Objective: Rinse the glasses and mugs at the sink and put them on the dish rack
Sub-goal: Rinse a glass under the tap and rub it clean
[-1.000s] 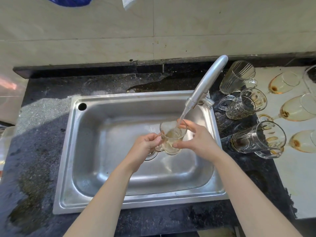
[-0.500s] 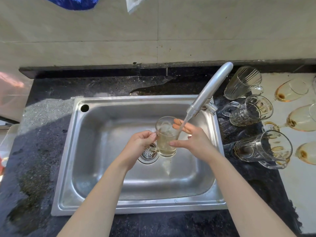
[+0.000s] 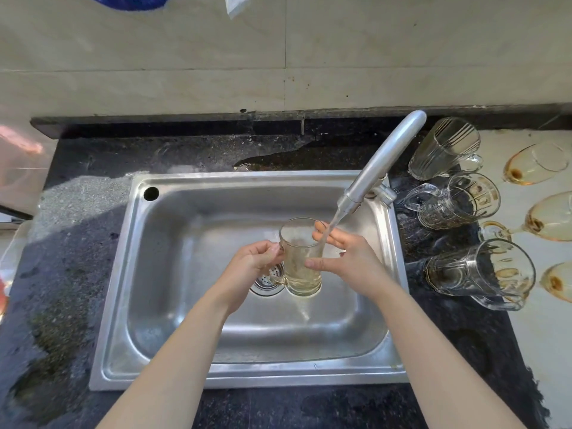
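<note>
Mug [image 3: 301,258]: left hand [image 3: 252,263] grips handle; right hand [image 3: 353,261] touches side, fingers straight.

No text, label, brand, number or sign can be read anywhere. The gold marks on the middle glass mug [image 3: 464,202] and on the nearest glass mug [image 3: 464,274], both lying at the right, are too blurred to tell if they are letters or only a pattern
</note>
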